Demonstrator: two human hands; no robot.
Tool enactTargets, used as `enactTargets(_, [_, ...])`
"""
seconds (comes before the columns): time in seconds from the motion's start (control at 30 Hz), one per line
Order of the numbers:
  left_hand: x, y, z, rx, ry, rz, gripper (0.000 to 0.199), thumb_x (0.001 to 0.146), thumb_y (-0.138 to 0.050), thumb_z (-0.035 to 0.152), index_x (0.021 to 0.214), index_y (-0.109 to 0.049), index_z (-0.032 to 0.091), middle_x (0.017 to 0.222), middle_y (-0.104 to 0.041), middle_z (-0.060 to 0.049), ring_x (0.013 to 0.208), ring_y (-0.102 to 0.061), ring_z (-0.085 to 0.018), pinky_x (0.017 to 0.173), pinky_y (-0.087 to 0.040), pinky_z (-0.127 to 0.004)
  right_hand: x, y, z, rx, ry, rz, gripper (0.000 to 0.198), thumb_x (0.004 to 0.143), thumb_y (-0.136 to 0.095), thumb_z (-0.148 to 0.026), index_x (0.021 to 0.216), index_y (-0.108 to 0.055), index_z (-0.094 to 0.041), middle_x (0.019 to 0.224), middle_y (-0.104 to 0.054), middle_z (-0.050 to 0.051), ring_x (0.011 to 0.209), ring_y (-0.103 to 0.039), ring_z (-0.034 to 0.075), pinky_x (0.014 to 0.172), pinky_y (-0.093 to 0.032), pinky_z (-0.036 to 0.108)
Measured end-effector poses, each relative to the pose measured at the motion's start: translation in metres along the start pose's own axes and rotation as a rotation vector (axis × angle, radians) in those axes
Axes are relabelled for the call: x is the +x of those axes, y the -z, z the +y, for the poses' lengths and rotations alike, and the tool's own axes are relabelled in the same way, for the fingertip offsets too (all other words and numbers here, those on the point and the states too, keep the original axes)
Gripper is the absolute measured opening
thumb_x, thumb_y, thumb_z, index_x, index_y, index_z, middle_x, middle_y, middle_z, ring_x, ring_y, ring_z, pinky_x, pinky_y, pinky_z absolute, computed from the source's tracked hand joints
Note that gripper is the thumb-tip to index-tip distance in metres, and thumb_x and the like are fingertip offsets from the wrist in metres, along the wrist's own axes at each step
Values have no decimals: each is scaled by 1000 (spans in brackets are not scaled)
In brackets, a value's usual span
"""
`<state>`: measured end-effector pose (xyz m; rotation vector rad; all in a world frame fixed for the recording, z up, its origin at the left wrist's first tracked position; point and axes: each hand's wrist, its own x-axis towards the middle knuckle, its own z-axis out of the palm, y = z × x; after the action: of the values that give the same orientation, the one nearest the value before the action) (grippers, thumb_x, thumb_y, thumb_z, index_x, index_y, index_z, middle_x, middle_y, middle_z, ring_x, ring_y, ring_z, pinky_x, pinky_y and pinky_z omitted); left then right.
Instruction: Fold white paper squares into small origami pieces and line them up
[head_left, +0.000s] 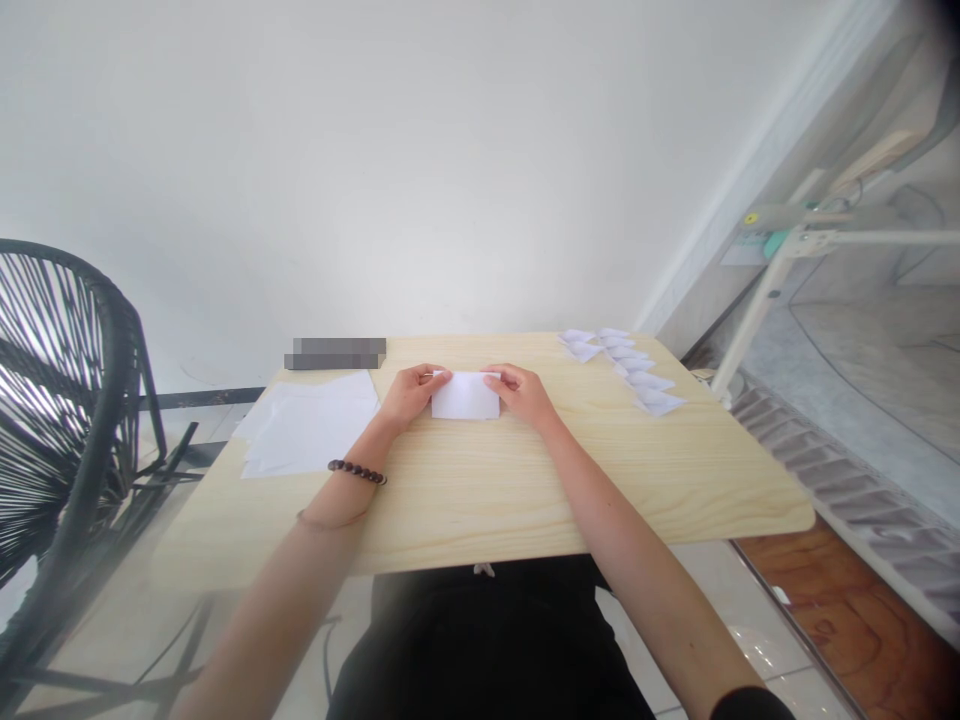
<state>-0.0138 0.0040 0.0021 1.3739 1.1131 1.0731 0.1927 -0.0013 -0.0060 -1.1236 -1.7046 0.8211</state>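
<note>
A small white rectangle of folded paper [466,397] is held over the middle of the wooden table [480,490]. My left hand [412,392] pinches its upper left corner, thumb on the near face. At the upper right corner my right hand [521,390] grips it the same way. Both hands' other fingers are partly hidden behind the paper. Left of my left hand lies a loose, overlapping pile of white paper sheets [311,425]. Several folded white paper pieces [634,365] with pointed ends sit in two rows at the table's far right.
A blurred-out dark patch [335,354] covers something at the table's back left. The white wall [465,180] rises behind the table. A black woven chair [67,400] stands at the left, and a white metal frame [772,290] at the right.
</note>
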Motion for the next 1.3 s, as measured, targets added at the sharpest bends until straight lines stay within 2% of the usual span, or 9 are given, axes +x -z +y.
enactTargets(0.23, [0,-1,1,-19,14,-1,46,59,-66,46,88,-62,11,72,-64,-6,62,-56,-14,57,-43,-26,0,1,-1,17,2,-7,35,73,-51,-42,95,-62,-17,58,-48,-2,56,-46,10,56,-39,22])
enactTargets(0.57, [0,1,2,-7,19,-4,46,59,-67,46,91,-61,13,76,-65,-7,64,-57,-15,59,-44,-27,-1,4,-3,105,-75,-31,37,69,-57,-40,97,-60,-16,67,-58,1,65,-54,13,62,-42,25])
enactTargets(0.77, [0,0,2,4,22,3,47,59,-67,46,92,-60,13,80,-66,-8,66,-57,-15,59,-44,-26,-1,4,-2,117,-90,-31,40,67,-59,-39,99,-59,-16,64,-57,0,63,-54,12,62,-42,25])
enactTargets(1.0, [1,2,1,-23,25,67,50,56,-68,48,91,-61,13,77,-66,-7,63,-57,-15,58,-45,-27,1,4,0,146,-78,-62,41,69,-57,-38,104,-56,-18,78,-61,3,66,-56,12,62,-45,25])
enactTargets(1.13, [1,2,3,-31,28,96,47,57,-68,46,90,-60,13,78,-66,-7,65,-58,-15,58,-45,-26,0,6,-3,108,-60,-112,55,63,-63,-35,115,-48,-21,90,-59,4,62,-54,10,57,-44,23])
enactTargets(1.23, [1,2,3,-46,24,92,46,58,-67,45,91,-60,13,77,-65,-6,65,-57,-15,58,-45,-26,-2,7,-4,115,-43,-130,64,63,-63,-34,122,-42,-23,92,-57,3,59,-52,9,55,-43,22])
enactTargets(1.3, [1,2,2,-54,23,84,46,58,-67,45,91,-60,13,76,-65,-6,64,-57,-14,58,-45,-26,-2,7,-5,101,-29,-131,60,65,-61,-35,121,-43,-24,90,-56,2,58,-52,8,55,-43,22])
